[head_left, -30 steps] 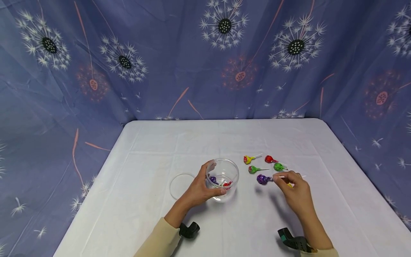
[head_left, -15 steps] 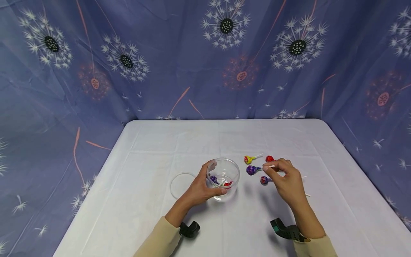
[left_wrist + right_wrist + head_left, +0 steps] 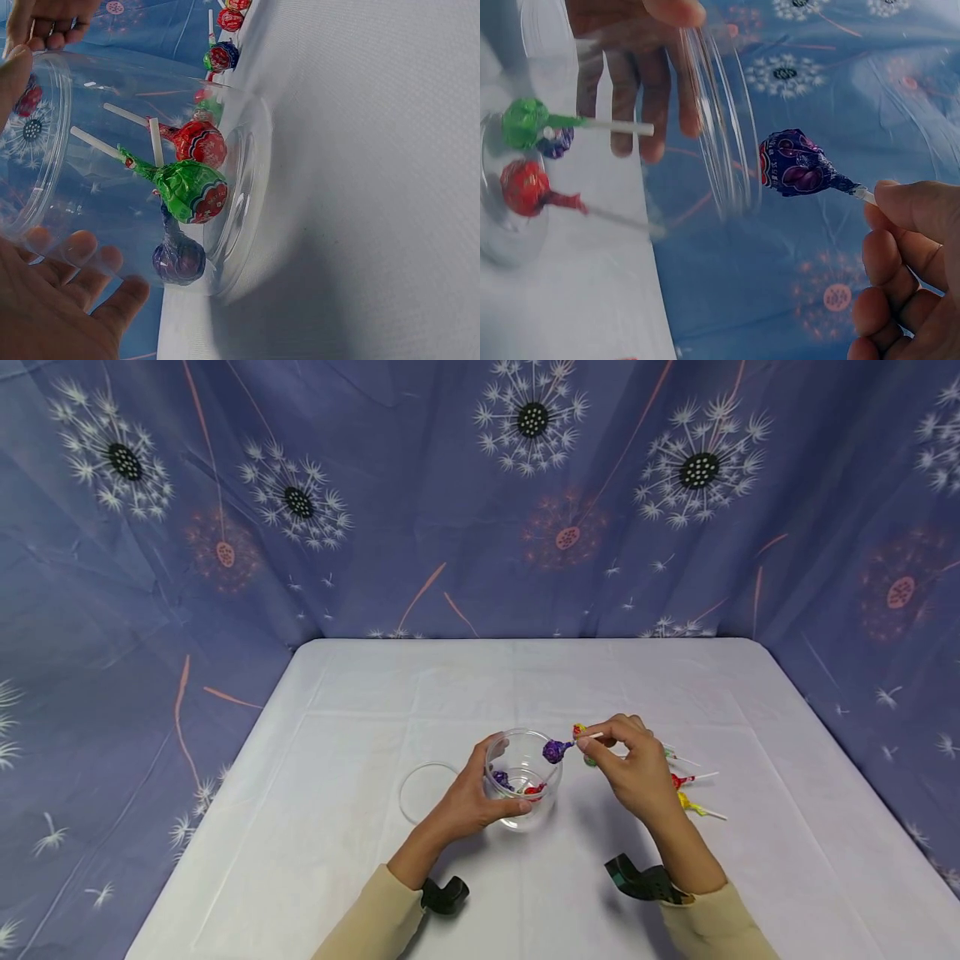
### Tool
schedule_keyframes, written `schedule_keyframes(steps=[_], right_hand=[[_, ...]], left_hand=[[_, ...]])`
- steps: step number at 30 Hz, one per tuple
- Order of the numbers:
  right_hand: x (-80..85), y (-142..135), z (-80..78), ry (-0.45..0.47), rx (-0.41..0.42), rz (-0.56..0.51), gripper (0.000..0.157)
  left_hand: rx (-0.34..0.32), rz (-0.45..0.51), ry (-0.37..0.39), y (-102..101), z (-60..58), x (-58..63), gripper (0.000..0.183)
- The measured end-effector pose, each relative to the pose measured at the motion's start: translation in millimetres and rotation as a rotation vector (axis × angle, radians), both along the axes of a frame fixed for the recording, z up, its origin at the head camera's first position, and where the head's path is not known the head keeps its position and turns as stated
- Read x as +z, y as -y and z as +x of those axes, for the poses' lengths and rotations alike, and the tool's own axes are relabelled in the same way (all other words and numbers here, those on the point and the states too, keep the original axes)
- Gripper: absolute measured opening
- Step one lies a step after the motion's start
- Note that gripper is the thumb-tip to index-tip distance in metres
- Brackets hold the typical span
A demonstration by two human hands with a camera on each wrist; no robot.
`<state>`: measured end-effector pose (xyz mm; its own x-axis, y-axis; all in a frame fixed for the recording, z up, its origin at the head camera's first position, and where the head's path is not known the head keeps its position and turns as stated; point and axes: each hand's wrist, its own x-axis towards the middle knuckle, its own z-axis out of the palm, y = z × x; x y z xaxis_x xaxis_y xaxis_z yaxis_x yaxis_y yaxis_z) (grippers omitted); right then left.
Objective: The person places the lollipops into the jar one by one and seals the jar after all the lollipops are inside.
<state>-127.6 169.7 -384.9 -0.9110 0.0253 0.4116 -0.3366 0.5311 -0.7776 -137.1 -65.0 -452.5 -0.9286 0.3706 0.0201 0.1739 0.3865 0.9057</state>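
A clear plastic jar [image 3: 516,824] stands on the table, gripped around its side by my left hand [image 3: 471,800]. Inside it lie a green lollipop [image 3: 191,189], a red lollipop [image 3: 202,144] and a purple lollipop [image 3: 180,261], all plain in the left wrist view. My right hand [image 3: 643,770] pinches another purple lollipop [image 3: 799,166] by its white stick. Its wrapped head points left, at the jar's open rim. In the right wrist view the other right fingers are curled beneath the thumb.
Several lollipops lie right of the jar, including a yellow one [image 3: 692,805] and a red one [image 3: 681,781]; the right hand partly hides the group. A clear round lid [image 3: 427,764] lies left of the jar on the white tablecloth [image 3: 360,693]. A patterned curtain [image 3: 405,510] surrounds the table.
My right hand has carried the purple lollipop left from above the loose lollipops to the jar's rim. My left hand and the jar have stayed in place.
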Motion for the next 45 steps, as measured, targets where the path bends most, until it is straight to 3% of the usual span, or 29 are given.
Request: schedule_keyframes(steps=[9, 24, 45], right_hand=[[-3.7, 20, -7.5, 0.006, 0.060, 0.056, 0.003], [-18.8, 40, -17.5, -0.096, 0.097, 0.159, 0.008], [-29.0, 53, -19.0, -0.105, 0.070, 0.284, 0.006]], left_hand=[[-0.010, 0.025, -0.002, 0, -0.3, 0.5, 0.097], [-0.022, 0.048, 0.007, -1, 0.3, 0.2, 0.096], [-0.021, 0.039, 0.005, 1, 0.4, -0.8, 0.095]])
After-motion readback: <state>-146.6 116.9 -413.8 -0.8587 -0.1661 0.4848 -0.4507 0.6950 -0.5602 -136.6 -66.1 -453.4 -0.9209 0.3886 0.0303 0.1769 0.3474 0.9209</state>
